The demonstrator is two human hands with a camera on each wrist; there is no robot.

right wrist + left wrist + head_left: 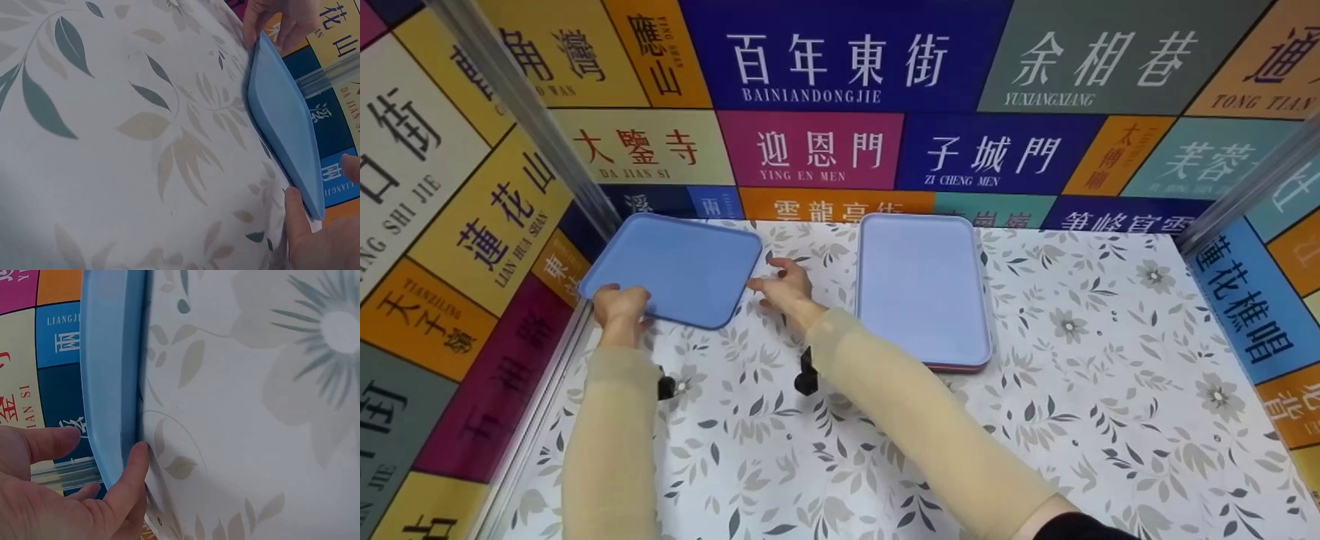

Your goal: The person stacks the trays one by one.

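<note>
A blue rectangular tray (675, 270) lies at the back left of the patterned tabletop, its long side angled. At its near left corner is my left hand (620, 304). In the left wrist view, this hand's fingertips (138, 453) touch the outer side of the tray's rim (109, 354), while the thumb stands apart above it. Beside the tray's right end, my right hand (786, 286) has thumb and fingers spread. The right wrist view shows one of its fingers (297, 211) extended at the tray's rim (281, 112), the thumb held away.
Right of the blue tray lies a stack of trays with a pale lilac one (922, 285) on top and a reddish edge (960, 367) beneath. Panels with printed characters (817, 150) stand behind and at both sides, joined by metal posts (540, 127). A leaf-patterned cover (1080, 420) spreads over the table.
</note>
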